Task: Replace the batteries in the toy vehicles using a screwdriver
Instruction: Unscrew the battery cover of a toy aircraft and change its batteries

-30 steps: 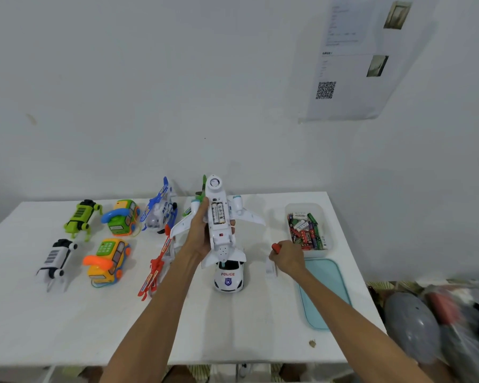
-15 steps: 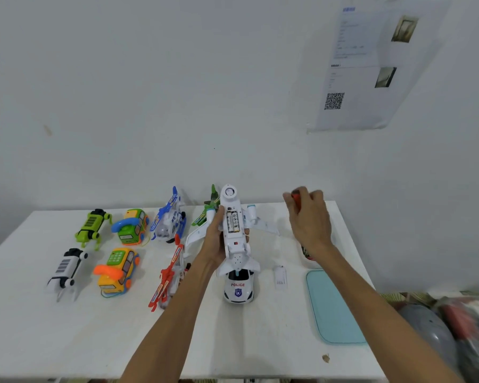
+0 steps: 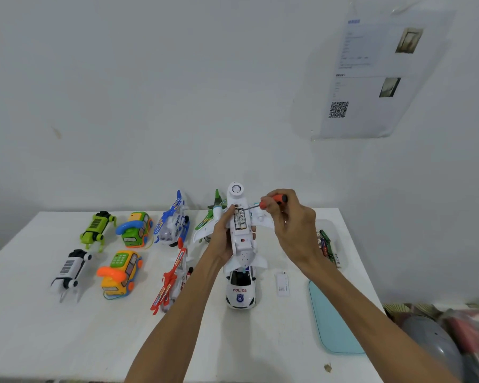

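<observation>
Airplane: the left hand (image 3: 221, 240) is gripping the white toy airplane (image 3: 243, 246) belly-up above the table (image 3: 67, 341).
Tool: the right hand (image 3: 295, 229) is pinching the screwdriver (image 3: 274, 200), its tip reaching into the open bay.
Progress: the bay cover (image 3: 282, 284) is lying off; the batteries (image 3: 239, 220) are sitting inside, apparently awaiting removal.
Room: the police car (image 3: 240, 293) is sitting directly beneath; the battery box (image 3: 339, 246) is crowding the table's right edge.

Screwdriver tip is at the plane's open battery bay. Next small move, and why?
Probably lever the screwdriver tip under the top end of the batteries to pop one out: the white plane has its bay uncovered, they sit seated, the left hand grips the plane, and the right hand holds the tip there.
</observation>
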Available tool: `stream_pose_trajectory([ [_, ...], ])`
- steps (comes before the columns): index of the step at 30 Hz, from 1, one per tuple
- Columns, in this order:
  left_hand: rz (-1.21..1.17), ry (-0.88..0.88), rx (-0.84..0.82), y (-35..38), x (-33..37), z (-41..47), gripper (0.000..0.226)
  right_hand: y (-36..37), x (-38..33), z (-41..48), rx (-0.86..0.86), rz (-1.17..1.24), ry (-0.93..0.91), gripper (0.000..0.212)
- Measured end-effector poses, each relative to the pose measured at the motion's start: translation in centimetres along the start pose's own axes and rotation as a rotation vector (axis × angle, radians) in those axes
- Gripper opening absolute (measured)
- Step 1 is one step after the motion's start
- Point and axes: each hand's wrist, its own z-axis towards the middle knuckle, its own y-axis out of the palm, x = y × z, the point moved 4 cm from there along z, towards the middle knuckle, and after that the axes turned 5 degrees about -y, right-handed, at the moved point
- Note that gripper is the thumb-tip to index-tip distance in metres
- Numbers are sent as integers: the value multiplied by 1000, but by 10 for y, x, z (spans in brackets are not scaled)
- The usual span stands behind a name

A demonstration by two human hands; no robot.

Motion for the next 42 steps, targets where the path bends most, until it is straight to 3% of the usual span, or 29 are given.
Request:
stream_pose_trajectory([
  [5,42,29,-39,5,6,-2,44,3,-3,-10,-83,-8,-28,15],
  [13,78,29,-30,11,8,-4,40,2,1,-17,-128,-116,-91,22],
  [21,-26,1,29,16,3,-1,47,13,-5,-64,-113,-338,-523,28],
  [23,12,-14,24,19,4,-1,51,13,4,-78,-97,-332,-549,29],
  [28,23,-26,3,28,1,-6,54,-1,2,-68,38,-231,-410,29],
  [33,-24,-41,4,22,-6,2,69,-13,-2,-40,146,-103,-128,20],
  [38,-149,-146,64,24,-22,-1,23,-6,15,-56,264,158,182,11],
  [42,-179,-100,116,20,-24,-2,14,-6,19,-65,253,158,190,10],
])
